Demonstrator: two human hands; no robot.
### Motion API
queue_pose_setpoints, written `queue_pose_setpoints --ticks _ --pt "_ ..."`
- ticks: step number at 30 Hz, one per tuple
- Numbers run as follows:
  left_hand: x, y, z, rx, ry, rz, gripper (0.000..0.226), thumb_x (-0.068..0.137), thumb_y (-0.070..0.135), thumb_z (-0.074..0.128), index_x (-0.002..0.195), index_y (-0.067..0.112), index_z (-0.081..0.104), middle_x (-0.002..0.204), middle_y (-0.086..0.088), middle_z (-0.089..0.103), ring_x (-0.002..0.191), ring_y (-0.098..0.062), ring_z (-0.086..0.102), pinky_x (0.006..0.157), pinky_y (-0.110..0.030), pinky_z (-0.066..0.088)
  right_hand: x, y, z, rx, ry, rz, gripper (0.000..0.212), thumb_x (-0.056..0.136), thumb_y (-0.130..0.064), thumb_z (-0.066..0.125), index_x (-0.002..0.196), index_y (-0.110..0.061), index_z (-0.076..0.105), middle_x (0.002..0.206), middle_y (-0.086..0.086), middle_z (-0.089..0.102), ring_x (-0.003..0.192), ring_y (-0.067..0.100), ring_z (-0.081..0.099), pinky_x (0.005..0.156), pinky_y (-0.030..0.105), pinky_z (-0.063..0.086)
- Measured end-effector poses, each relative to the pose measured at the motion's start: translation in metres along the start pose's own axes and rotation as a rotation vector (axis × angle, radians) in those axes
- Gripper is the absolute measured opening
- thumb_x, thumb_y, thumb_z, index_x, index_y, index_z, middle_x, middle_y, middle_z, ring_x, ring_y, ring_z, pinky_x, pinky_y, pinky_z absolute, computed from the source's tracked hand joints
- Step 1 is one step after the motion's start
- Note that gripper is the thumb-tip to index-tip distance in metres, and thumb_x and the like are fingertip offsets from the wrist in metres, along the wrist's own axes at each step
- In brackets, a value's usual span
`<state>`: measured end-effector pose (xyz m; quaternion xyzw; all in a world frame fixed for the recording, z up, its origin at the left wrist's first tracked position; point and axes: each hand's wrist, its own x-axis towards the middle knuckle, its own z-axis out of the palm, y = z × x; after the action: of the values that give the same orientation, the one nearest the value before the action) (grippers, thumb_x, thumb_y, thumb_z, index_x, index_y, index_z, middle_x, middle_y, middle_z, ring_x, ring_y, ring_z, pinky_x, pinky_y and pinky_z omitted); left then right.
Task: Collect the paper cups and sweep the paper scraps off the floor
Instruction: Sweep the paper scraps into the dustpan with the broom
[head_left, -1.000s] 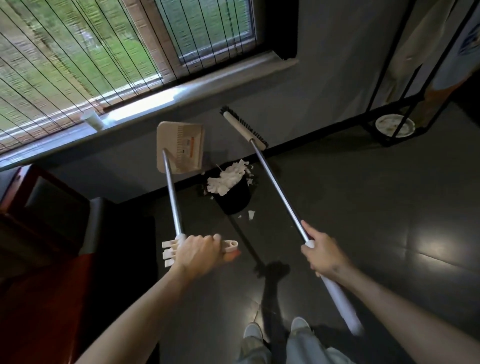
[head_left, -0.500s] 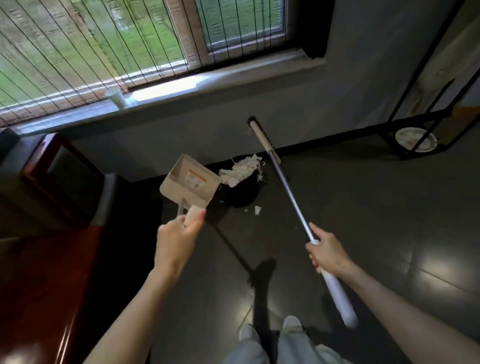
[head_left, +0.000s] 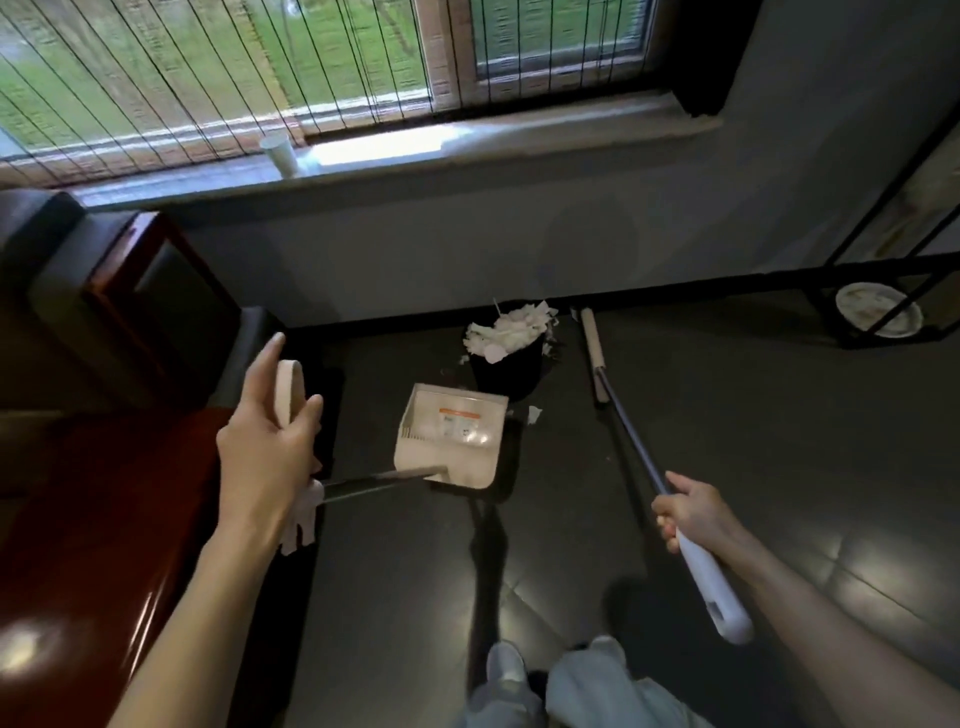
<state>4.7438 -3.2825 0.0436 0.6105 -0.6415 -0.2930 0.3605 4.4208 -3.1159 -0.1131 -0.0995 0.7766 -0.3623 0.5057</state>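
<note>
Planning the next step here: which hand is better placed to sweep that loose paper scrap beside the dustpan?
Right. The right hand grips the broom, whose head lies near the scrap; the left hand holds the dustpan handle.

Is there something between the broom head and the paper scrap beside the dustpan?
Nothing visible. Bare floor separates the broom head from the paper scrap; the dustpan lies just left of the scrap, the black bin behind it.

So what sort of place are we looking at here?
Probably a lived-in indoor room, perhaps a home or small office. A window onto grass with a paper cup on its sill, a dark tiled floor and a wood-framed seat at the left suggest it.
</note>
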Motion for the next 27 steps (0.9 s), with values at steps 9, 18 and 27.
queue_pose_setpoints --ticks 9,18,27 --pt "-0.030 -0.023 0.099 0.203 -0.179 -0.110 0.034 0.091 0.015 0.059 0.118 0.033 0.049 0.077 -0.004 0.062 0.059 -0.017 0.060 0.060 -0.036 0.051 0.042 -0.017 -0.045 -0.027 -0.085 0.071 0.063 0.093 0.005 0.046 0.150 -0.011 0.023 0.065 0.011 0.050 0.049 0.014 0.044 0.034 0.020 0.040" --pt "-0.037 0.009 0.237 0.368 -0.128 -0.332 0.037 0.093 0.021 0.053 0.127 0.030 0.043 0.102 -0.019 0.065 0.090 -0.038 0.063 0.079 -0.040 0.048 0.135 -0.064 -0.156 -0.206 -0.149 0.104 0.067 0.089 0.010 0.043 0.150 -0.011 0.024 0.058 0.011 0.045 0.032 0.009 0.039 0.034 0.016 0.033" --pt "-0.032 0.069 0.332 0.403 0.027 -0.448 0.035 0.095 0.023 0.049 0.126 0.031 0.036 0.103 -0.022 0.062 0.089 -0.041 0.060 0.077 -0.045 0.046 0.214 -0.137 -0.232 -0.463 -0.310 0.052 0.064 0.092 0.002 0.047 0.150 -0.014 0.024 0.074 0.011 0.055 0.054 0.012 0.048 0.041 0.020 0.042"
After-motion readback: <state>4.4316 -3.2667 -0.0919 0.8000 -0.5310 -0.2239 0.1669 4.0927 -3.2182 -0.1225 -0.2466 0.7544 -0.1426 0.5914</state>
